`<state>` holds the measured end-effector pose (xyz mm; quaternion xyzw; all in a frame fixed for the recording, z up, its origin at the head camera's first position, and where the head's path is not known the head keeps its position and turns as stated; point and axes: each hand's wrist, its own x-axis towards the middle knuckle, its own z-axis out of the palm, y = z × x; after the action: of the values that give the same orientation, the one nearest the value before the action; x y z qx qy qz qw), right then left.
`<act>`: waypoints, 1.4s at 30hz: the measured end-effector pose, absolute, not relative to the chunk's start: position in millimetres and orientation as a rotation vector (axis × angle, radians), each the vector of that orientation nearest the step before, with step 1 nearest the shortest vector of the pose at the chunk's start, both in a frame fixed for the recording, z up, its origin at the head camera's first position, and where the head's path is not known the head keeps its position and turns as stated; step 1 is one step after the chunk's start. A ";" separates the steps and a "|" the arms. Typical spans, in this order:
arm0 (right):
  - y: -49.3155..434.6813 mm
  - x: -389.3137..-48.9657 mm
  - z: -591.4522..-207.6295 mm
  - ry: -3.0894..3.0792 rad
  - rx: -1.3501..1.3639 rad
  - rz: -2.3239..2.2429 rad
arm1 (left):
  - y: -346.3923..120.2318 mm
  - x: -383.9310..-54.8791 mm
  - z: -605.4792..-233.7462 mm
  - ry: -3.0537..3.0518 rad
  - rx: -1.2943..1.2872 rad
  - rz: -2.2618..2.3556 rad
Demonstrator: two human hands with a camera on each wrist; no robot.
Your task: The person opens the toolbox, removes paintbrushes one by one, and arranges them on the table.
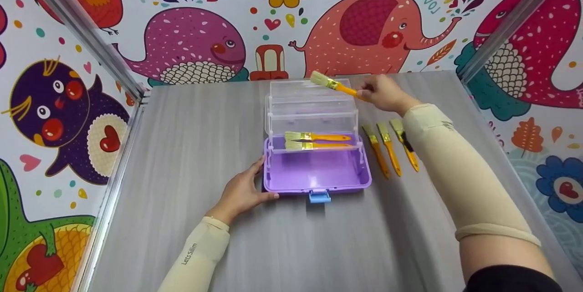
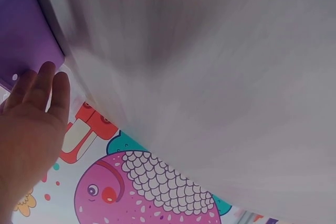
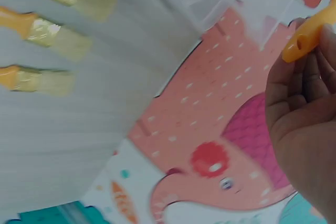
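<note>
A purple toolbox (image 1: 314, 171) stands on the table, its clear tiered trays (image 1: 314, 123) folded up toward the back. Two paintbrushes (image 1: 328, 137) with orange handles lie side by side in the lowest clear tray, bristles to the left. My right hand (image 1: 382, 94) pinches another paintbrush (image 1: 334, 84) by the handle end, above the box's back right, bristles pointing left. In the right wrist view the orange handle (image 3: 310, 32) shows between thumb and fingers. My left hand (image 1: 243, 192) rests against the box's left side, thumb at the front corner, fingers fairly straight along the purple wall (image 2: 31, 35).
Right of the box, three more paintbrushes (image 1: 387, 148) lie in a row on the grey table (image 1: 191, 146), bristles to the back. A blue latch (image 1: 319, 197) hangs at the box's front. Printed walls (image 1: 282, 23) with metal corner posts enclose the table.
</note>
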<state>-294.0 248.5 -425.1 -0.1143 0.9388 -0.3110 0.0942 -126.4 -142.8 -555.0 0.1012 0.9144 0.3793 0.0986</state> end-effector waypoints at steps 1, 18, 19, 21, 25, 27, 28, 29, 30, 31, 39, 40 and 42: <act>256.3 -291.6 -427.9 2.783 -0.318 -0.953 | -143.5 -126.4 -555.4 2.707 0.298 1.127; 395.4 -234.8 -465.2 2.582 0.150 -1.109 | -149.7 -123.4 -560.3 2.715 0.273 1.136; 400.6 -231.7 -467.3 2.569 0.171 -1.113 | -149.7 -123.5 -560.3 2.713 0.276 1.139; 409.6 -226.5 -472.7 2.563 0.202 -1.110 | -149.4 -123.7 -559.9 2.710 0.284 1.143; 423.9 -216.7 -485.0 2.536 0.242 -1.102 | -148.3 -124.4 -559.1 2.706 0.289 1.146; 428.8 -212.1 -491.3 2.528 0.259 -1.089 | -147.6 -124.8 -558.8 2.708 0.288 1.139; 431.0 -209.9 -494.6 2.525 0.267 -1.075 | -147.2 -125.0 -558.6 2.707 0.287 1.134; 432.5 -207.6 -497.5 2.519 0.278 -1.062 | -146.9 -125.0 -558.2 2.708 0.289 1.131; 433.2 -205.3 -500.1 2.511 0.292 -1.049 | -146.7 -125.0 -558.1 2.708 0.289 1.128; 433.8 -203.2 -503.1 2.506 0.306 -1.036 | -146.4 -125.1 -558.1 2.709 0.289 1.126; 436.9 -191.8 -523.6 2.454 0.370 -0.987 | -143.6 -125.3 -556.5 2.716 0.307 1.118; 436.8 -191.4 -525.2 2.449 0.375 -0.985 | -143.3 -125.4 -556.6 2.717 0.307 1.117; 436.3 -191.1 -527.6 2.439 0.396 -0.990 | -142.6 -125.6 -556.6 2.717 0.307 1.113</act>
<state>-191.1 436.3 -527.6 0.1443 0.8901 -0.3613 0.2374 -125.6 -142.6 -556.6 0.1034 0.9163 0.3753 0.0944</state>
